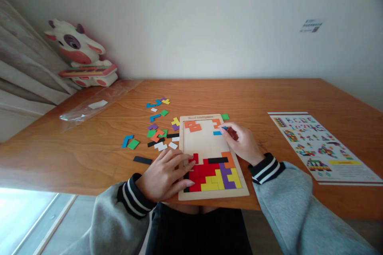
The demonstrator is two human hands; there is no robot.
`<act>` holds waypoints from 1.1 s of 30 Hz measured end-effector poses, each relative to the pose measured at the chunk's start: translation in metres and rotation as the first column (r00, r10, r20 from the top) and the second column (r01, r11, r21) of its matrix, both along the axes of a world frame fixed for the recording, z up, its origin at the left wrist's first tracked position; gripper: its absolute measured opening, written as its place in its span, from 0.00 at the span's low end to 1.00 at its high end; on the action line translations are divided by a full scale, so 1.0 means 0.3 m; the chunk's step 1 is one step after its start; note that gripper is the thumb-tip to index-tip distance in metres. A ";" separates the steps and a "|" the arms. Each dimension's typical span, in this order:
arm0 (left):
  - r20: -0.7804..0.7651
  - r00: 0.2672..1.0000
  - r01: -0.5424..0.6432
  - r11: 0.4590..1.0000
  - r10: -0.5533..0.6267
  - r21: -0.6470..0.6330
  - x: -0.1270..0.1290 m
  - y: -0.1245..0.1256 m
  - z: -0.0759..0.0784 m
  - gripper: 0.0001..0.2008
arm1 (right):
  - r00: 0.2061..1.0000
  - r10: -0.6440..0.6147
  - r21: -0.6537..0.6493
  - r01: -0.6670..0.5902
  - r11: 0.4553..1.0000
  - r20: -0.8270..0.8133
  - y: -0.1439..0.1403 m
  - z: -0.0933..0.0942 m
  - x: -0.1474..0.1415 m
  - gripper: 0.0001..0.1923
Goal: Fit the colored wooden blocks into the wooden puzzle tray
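Observation:
A wooden puzzle board point(214, 197) lies in front of me, its lower part filled with red pieces point(206, 172), yellow pieces point(213, 183), a purple piece point(226, 177) and a black bar point(218, 160). My left hand point(167, 171) rests across the board's left edge, fingers apart, with fingertips on the red pieces. At the board's upper right, my right hand point(243, 143) pinches a blue puzzle piece point(224, 128), partly hidden by the fingers. Another bit of blue point(217, 133) shows just left of those fingertips. Orange pieces point(193, 126) lie in the board's upper part.
Several loose pieces in mixed colours, including a black bar point(143, 160), lie left of the board. A green piece point(225, 116) sits behind its top right corner. A printed pattern sheet point(324, 147) lies at right. Back left are a plastic bag point(98, 105) and a cow toy point(83, 53).

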State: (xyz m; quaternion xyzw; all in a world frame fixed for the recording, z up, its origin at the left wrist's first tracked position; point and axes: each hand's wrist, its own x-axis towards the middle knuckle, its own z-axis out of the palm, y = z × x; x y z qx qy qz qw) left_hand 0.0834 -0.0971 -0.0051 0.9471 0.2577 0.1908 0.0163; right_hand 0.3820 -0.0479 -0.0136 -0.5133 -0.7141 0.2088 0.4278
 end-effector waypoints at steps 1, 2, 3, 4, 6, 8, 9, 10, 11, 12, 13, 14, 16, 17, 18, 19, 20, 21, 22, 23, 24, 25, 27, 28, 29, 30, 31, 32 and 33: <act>-0.001 1.000 0.000 1.000 0.000 -0.005 -0.001 -0.003 -0.003 0.22 | 1.000 0.000 -0.001 0.000 1.000 -0.001 0.000 0.000 -0.001 0.11; 0.001 1.000 0.002 1.000 -0.002 -0.011 -0.003 -0.005 -0.005 0.22 | 1.000 0.000 -0.001 0.000 1.000 -0.001 0.001 0.000 -0.001 0.11; 0.004 1.000 0.005 1.000 -0.005 -0.017 -0.004 -0.007 -0.006 0.22 | 1.000 -0.001 0.000 0.001 1.000 -0.001 0.001 0.000 -0.001 0.11; 0.008 1.000 0.008 1.000 -0.007 -0.027 -0.004 -0.008 -0.005 0.22 | 1.000 -0.001 0.003 0.001 1.000 -0.002 0.001 0.000 -0.001 0.11; 0.015 1.000 0.017 0.998 -0.016 -0.052 -0.005 -0.009 0.000 0.22 | 1.000 0.001 0.008 -0.001 1.000 -0.006 0.002 0.001 -0.001 0.12; 0.018 0.999 0.030 0.997 -0.029 -0.072 -0.006 -0.008 0.005 0.25 | 1.000 0.003 0.011 -0.003 1.000 -0.008 0.003 0.001 0.000 0.12; 0.019 0.999 0.041 0.996 -0.039 -0.075 -0.006 -0.007 0.006 0.28 | 1.000 0.004 0.011 -0.004 1.000 -0.008 0.003 0.000 0.000 0.12; 0.023 0.998 0.053 0.996 -0.051 -0.074 -0.006 -0.007 0.006 0.31 | 1.000 0.004 0.010 -0.004 1.000 -0.007 0.004 0.000 0.001 0.12; 0.028 0.998 0.063 0.996 -0.062 -0.070 -0.006 -0.006 0.005 0.33 | 1.000 0.003 0.012 -0.003 1.000 -0.008 0.004 -0.001 0.001 0.12; 0.034 0.997 0.073 0.995 -0.071 -0.067 -0.007 -0.006 0.003 0.35 | 1.000 0.002 0.014 -0.001 1.000 -0.013 0.005 -0.002 0.002 0.12; 0.041 0.996 0.082 0.995 -0.080 -0.065 -0.008 -0.005 0.000 0.36 | 1.000 0.001 0.016 0.000 1.000 -0.022 0.006 -0.003 0.002 0.13; 0.048 0.995 0.089 0.994 -0.086 -0.063 -0.009 -0.005 -0.002 0.36 | 0.999 -0.002 0.018 0.003 1.000 -0.035 0.007 -0.004 0.003 0.14; 0.058 0.994 0.094 0.994 -0.091 -0.058 -0.008 -0.005 -0.001 0.36 | 0.998 -0.011 0.022 0.012 1.000 -0.065 0.009 -0.007 0.004 0.16; 0.058 0.994 0.093 0.994 -0.090 -0.058 -0.005 -0.006 0.002 0.37 | 0.997 -0.014 0.024 0.016 1.000 -0.075 0.010 -0.009 0.004 0.16; 0.057 0.994 0.094 0.994 -0.090 -0.062 0.000 -0.007 0.007 0.38 | 0.997 -0.016 0.025 0.018 1.000 -0.080 0.011 -0.010 0.004 0.16; 0.056 0.994 0.096 0.993 -0.093 -0.071 0.008 -0.009 0.013 0.39 | 0.997 -0.015 0.025 0.017 1.000 -0.081 0.011 -0.012 0.004 0.16; 0.054 0.994 0.104 0.991 -0.100 -0.085 0.019 -0.011 0.019 0.42 | 0.997 -0.013 0.024 0.015 1.000 -0.080 0.011 -0.013 0.004 0.16; 0.048 0.993 0.115 0.988 -0.111 -0.102 0.033 -0.014 0.025 0.44 | 0.997 -0.010 0.021 0.011 1.000 -0.076 0.011 -0.014 0.004 0.16; 0.038 0.991 0.131 0.984 -0.128 -0.119 0.049 -0.017 0.029 0.46 | 0.997 -0.009 0.018 0.011 1.000 -0.071 0.011 -0.015 0.004 0.16; 0.025 0.988 0.151 0.979 -0.149 -0.135 0.066 -0.021 0.032 0.46 | 0.998 -0.010 0.015 0.011 1.000 -0.066 0.011 -0.015 0.003 0.16; 0.018 0.986 0.169 0.974 -0.168 -0.148 0.083 -0.024 0.033 0.46 | 0.998 -0.013 0.013 0.014 1.000 -0.062 0.011 -0.015 0.003 0.16; 0.015 0.983 0.182 0.970 -0.182 -0.161 0.098 -0.028 0.033 0.45 | 0.998 -0.017 0.011 0.018 1.000 -0.059 0.011 -0.014 0.003 0.16; 0.030 0.981 0.194 0.964 -0.192 -0.179 0.122 -0.033 0.029 0.43 | 0.998 -0.020 0.012 0.021 1.000 -0.054 0.010 -0.010 0.003 0.16; 0.040 0.981 0.196 0.963 -0.192 -0.185 0.130 -0.036 0.026 0.42 | 0.999 -0.018 0.014 0.019 1.000 -0.051 0.009 -0.007 0.002 0.16; 0.048 0.981 0.195 0.962 -0.189 -0.190 0.135 -0.037 0.024 0.40 | 0.999 -0.014 0.016 0.014 1.000 -0.046 0.008 -0.004 0.001 0.15; 0.054 0.981 0.195 0.962 -0.188 -0.192 0.137 -0.039 0.022 0.38 | 0.999 -0.009 0.019 0.010 1.000 -0.040 0.006 0.000 0.000 0.15; 0.062 0.980 0.197 0.962 -0.189 -0.187 0.137 -0.041 0.019 0.37 | 0.999 -0.005 0.021 0.006 1.000 -0.034 0.004 0.003 -0.002 0.15; 0.075 0.979 0.198 0.964 -0.187 -0.178 0.135 -0.042 0.017 0.36 | 0.999 -0.004 0.024 0.005 1.000 -0.032 0.002 0.006 -0.003 0.16; 0.091 0.979 0.197 0.967 -0.185 -0.163 0.131 -0.043 0.014 0.36 | 0.999 -0.007 0.025 0.008 1.000 -0.037 0.001 0.007 -0.004 0.16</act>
